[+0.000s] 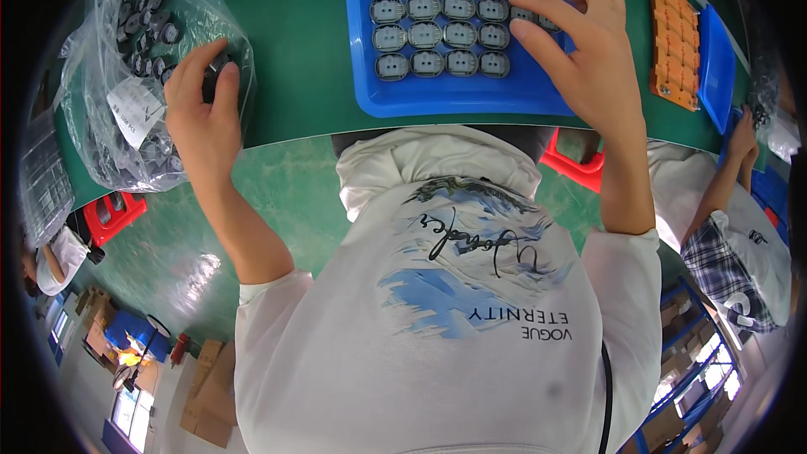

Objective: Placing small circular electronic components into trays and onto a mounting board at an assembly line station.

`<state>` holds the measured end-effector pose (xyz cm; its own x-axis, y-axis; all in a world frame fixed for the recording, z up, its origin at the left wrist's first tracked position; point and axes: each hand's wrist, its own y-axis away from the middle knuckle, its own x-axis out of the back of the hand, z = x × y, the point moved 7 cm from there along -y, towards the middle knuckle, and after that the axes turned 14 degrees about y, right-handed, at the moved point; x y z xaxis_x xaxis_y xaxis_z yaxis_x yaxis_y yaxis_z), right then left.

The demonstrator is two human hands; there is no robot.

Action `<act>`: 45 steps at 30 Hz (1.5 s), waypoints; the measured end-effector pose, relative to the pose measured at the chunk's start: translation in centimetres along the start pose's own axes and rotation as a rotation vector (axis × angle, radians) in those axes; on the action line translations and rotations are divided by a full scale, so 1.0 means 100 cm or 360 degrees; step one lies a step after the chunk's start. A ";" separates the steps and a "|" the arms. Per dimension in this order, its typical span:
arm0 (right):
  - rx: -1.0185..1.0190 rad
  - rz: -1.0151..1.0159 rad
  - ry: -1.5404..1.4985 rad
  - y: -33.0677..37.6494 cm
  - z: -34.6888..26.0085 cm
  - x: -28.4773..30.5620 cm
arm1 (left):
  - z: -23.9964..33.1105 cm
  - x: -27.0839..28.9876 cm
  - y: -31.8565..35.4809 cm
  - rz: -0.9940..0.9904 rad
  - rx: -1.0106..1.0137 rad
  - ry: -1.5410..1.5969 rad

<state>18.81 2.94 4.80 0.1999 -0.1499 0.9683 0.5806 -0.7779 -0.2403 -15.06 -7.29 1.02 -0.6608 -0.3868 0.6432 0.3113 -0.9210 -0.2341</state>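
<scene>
Over the right side of a blue tray (363, 88), my right hand (588, 46) has its thumb and index finger at opposite edges of a grey oval part (524, 14). Rows of similar grey oval parts with dark rims (426, 63) lie in the tray. Some at the right are hidden by my fingers. My left hand (202, 113) is at a clear plastic bag (101, 147), its thumb and index finger around a small dark part (218, 64), whose shape is mostly hidden. Loose dark and grey round parts (151, 29) fill the bag, which carries a white label (136, 109).
An orange slotted block (672, 42) and another blue tray (716, 67) sit on the green table (298, 50) at the right. A co-worker's hand (741, 136) is beyond them. Red stools (113, 217) stand below the table, and another person sits at far left.
</scene>
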 end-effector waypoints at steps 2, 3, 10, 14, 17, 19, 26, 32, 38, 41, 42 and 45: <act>-0.0009 -0.0023 -0.0094 -0.003 -0.009 0.014 | -0.002 0.003 -0.002 0.0003 0.0053 0.0036; -0.0021 -0.0045 -0.0183 -0.004 -0.013 0.019 | -0.002 0.002 -0.004 -0.0028 0.0036 -0.0015; -0.0023 -0.0097 -0.0241 0.002 -0.011 0.005 | -0.005 -0.009 -0.014 -0.0086 0.0149 -0.0106; 0.0117 -0.0157 -0.0307 -0.003 -0.022 -0.002 | -0.004 -0.006 -0.011 -0.0044 0.0082 -0.0116; 0.0138 -0.0115 -0.0305 -0.005 -0.022 -0.003 | -0.001 -0.005 -0.010 -0.0029 0.0093 -0.0079; 0.0133 -0.0135 -0.0247 -0.007 -0.022 -0.006 | -0.001 -0.004 -0.007 -0.0022 0.0162 -0.0064; 0.0158 -0.0156 -0.0238 -0.015 -0.024 -0.006 | 0.000 0.001 -0.009 -0.0075 0.0148 -0.0026; 0.0087 -0.0059 -0.0499 -0.011 -0.025 0.005 | 0.002 0.004 -0.006 -0.0130 0.0028 -0.0077; -0.0316 0.0409 -0.0394 0.034 0.038 0.012 | -0.001 0.021 -0.007 0.0272 0.0143 0.0219; -0.0702 0.0552 -0.0831 0.057 0.058 0.008 | 0.004 0.032 -0.011 0.0535 0.0193 0.0652; -0.0846 0.0631 -0.1048 0.066 0.064 0.008 | 0.010 0.030 -0.012 0.0531 0.0184 0.0654; -0.0778 0.0566 -0.1199 0.067 0.047 0.007 | 0.021 0.030 -0.011 0.0530 0.0090 0.0762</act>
<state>26.53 0.45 3.58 0.8534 -0.1274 0.5055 0.0296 -0.9563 -0.2910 -15.92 -7.35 4.78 -0.7520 -0.6447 0.1373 0.5825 -0.7474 -0.3196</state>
